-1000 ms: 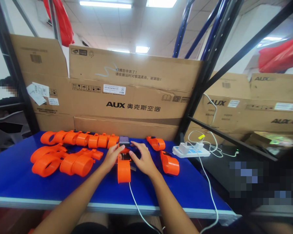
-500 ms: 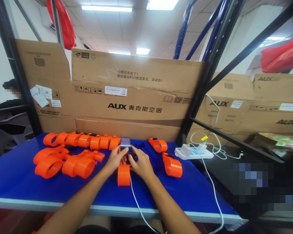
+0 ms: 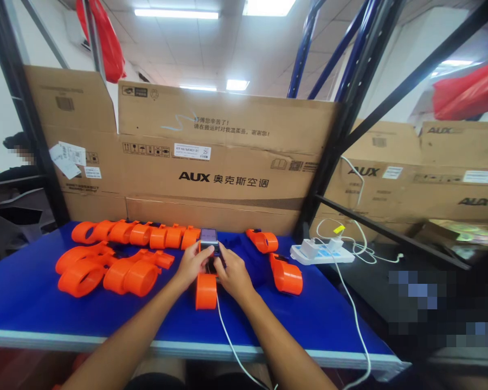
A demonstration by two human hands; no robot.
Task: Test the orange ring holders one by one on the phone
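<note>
A small dark device with a lit grey screen (image 3: 209, 236) is held between my two hands at the middle of the table. My left hand (image 3: 190, 265) grips its left side, thumb laid over the lower front. On the other side my right hand (image 3: 233, 273) has its fingers closed at the device's lower right edge. Just below the hands sits an orange ring-shaped plastic piece (image 3: 206, 292); whether it is joined to the device is hidden. A white cable (image 3: 228, 338) runs from beside this ring toward the table's front edge.
Orange ring pieces (image 3: 142, 235) stand in rows on the left of the blue table (image 3: 28, 303). Two more, an upper one (image 3: 264, 241) and a lower one (image 3: 288, 277), lie to the right. A white power strip (image 3: 323, 253) with plugs and cables is at the right edge. Cardboard (image 3: 223, 203) walls the back.
My right thumb and fingers have shifted slightly at the device's lower right. The device, the ring below it and my left hand stay nearly in place.
</note>
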